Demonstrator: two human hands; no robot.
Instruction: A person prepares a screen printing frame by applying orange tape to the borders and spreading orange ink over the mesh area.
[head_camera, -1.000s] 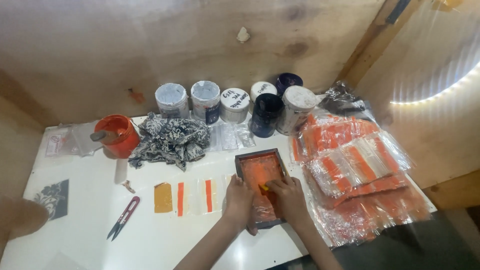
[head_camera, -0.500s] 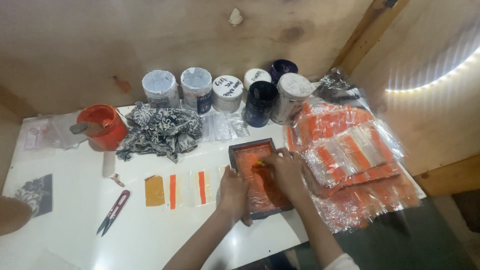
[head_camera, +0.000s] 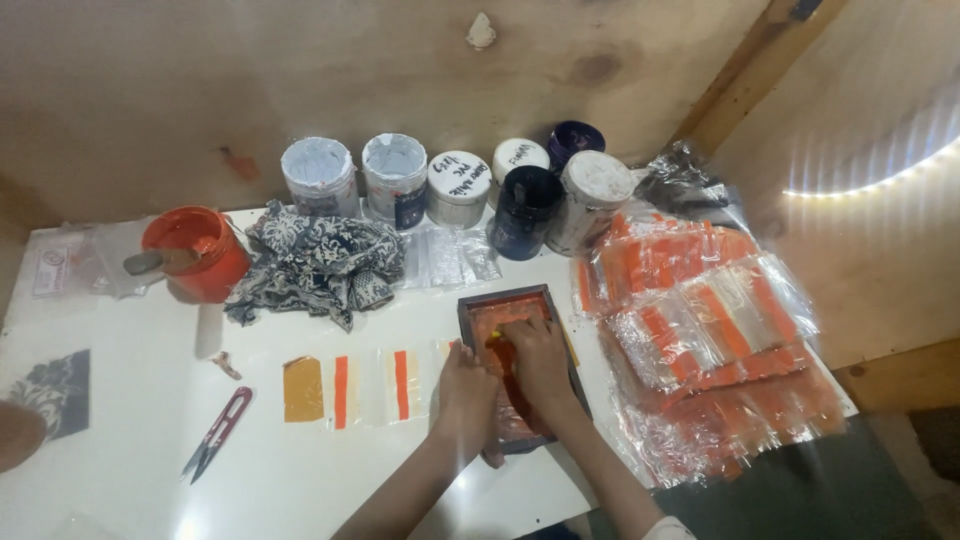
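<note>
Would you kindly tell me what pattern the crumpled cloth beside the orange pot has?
The cloth has a black-and-white floral print, seen in the head view.

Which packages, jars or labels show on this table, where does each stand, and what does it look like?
Jars: back row by the wall, round, white, grey and dark lids, some handwritten.
Orange tub: back left, round, open, tool handle inside.
Clear packets: heaped at right, orange and white strips inside.
Clear bags: flat, empty, before the jars.
Striped labels: table middle, left of the left hand.
</note>
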